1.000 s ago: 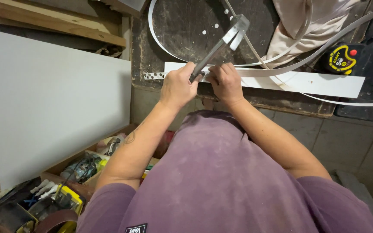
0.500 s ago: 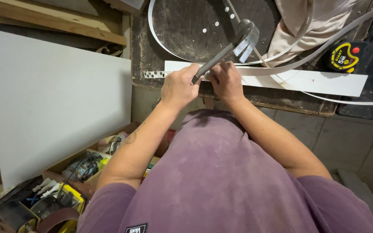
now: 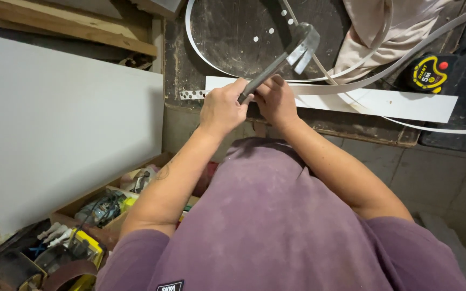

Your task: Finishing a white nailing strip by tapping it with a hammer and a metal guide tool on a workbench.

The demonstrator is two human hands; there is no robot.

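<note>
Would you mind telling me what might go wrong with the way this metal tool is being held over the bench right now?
1. Both the left hand and the right hand crowd the handle of the metal tool; a slip could pinch or cut fingers.
2. The loose white edging strip curls right under the tool head and might snag or be nicked.
3. The tape measure sits near the bench edge and could get knocked off.
</note>
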